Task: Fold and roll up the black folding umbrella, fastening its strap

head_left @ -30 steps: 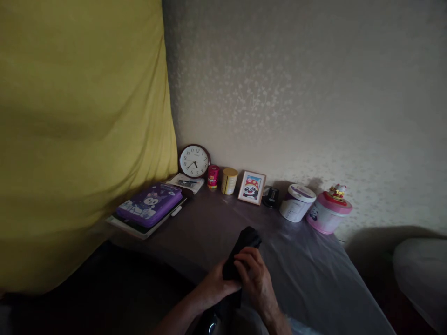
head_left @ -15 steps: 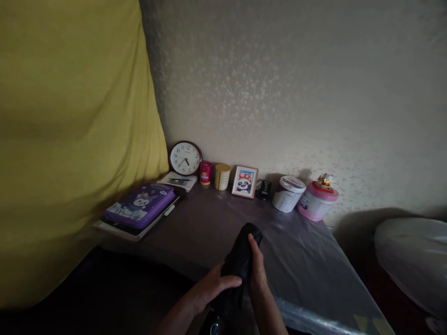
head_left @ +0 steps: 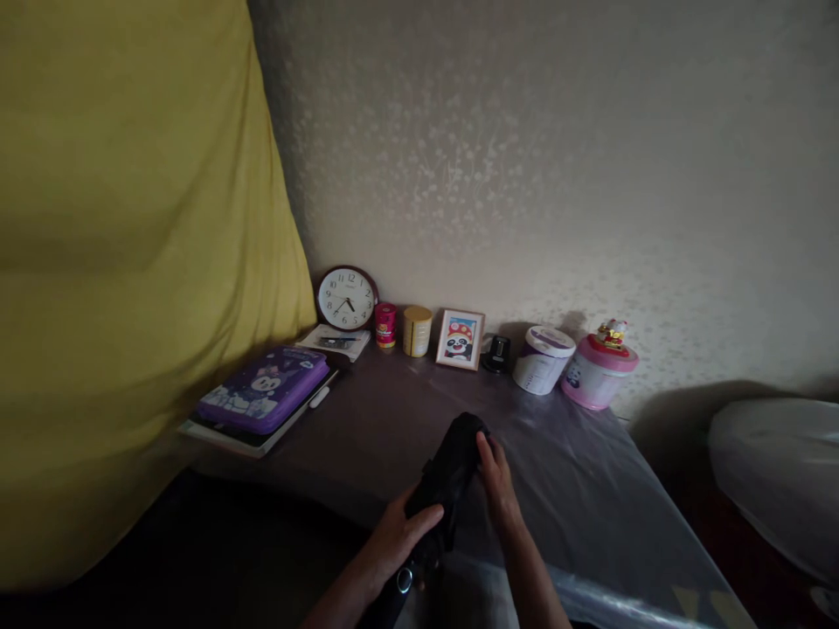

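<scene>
A black folded umbrella (head_left: pixel 448 472) slants over the table's near edge, its far end up and to the right. Its dark handle with a round silver button (head_left: pixel 405 580) points down toward me. My left hand (head_left: pixel 401 531) is wrapped around the middle of the umbrella, thumb across the top. At the far end, my right hand (head_left: pixel 497 479) grips the right side of the black cloth, with its fingertips near the tip. The undersides of both hands are hidden.
Along the wall stand a clock (head_left: pixel 347 298), a red can (head_left: pixel 385 326), a yellow can (head_left: pixel 417 332), a panda picture frame (head_left: pixel 460 340), a white tub (head_left: pixel 543 362) and a pink tub (head_left: pixel 598 376). A purple case (head_left: pixel 266 390) lies at left beside a yellow curtain (head_left: pixel 150 262).
My right hand has shifted outward to the right along the umbrella's far end. The umbrella's handle and silver button have risen further into view, with my left hand still around the middle.
</scene>
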The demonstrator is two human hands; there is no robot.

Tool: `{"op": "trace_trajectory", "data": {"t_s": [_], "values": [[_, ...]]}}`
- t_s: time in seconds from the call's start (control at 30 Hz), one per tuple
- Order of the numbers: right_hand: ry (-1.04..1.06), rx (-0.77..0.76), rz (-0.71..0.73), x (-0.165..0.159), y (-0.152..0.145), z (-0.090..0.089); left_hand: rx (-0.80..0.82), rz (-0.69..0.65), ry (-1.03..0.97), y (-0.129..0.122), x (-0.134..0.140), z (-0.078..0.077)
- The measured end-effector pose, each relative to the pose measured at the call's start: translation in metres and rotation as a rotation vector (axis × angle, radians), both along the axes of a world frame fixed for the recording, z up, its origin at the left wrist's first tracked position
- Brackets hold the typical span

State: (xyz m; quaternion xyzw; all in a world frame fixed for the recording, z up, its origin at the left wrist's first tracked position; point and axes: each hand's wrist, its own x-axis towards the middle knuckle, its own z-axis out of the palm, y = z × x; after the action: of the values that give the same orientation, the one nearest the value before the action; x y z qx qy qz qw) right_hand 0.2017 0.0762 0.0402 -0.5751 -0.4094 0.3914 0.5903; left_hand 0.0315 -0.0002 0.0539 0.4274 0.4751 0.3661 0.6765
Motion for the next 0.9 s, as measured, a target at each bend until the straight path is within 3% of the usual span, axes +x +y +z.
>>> {"op": "trace_trajectory", "data": {"t_s": [0.1,0.27,0.4,0.53,0.77,0.9], "values": [[-0.283,0.174,-0.030,0.009,-0.004,0.005,-0.004,0.029,0.049,0.004,-0.004,0.003],[-0.595,0.320,0.418,-0.011,-0.021,0.029,0.066,0.065,0.079,0.008,-0.006,0.004],[-0.703,0.296,0.512,-0.028,-0.026,0.040,0.239,0.070,0.021,0.010,-0.005,0.000],[-0.624,0.293,0.535,-0.031,-0.022,0.035,0.305,0.097,-0.018,0.011,-0.005,-0.004],[-0.187,0.151,0.500,-0.021,-0.023,0.034,-0.019,0.036,0.006,0.009,-0.008,-0.006],[-0.128,0.075,0.372,0.011,-0.028,0.031,-0.068,0.074,0.006,0.012,-0.012,-0.007]]}}
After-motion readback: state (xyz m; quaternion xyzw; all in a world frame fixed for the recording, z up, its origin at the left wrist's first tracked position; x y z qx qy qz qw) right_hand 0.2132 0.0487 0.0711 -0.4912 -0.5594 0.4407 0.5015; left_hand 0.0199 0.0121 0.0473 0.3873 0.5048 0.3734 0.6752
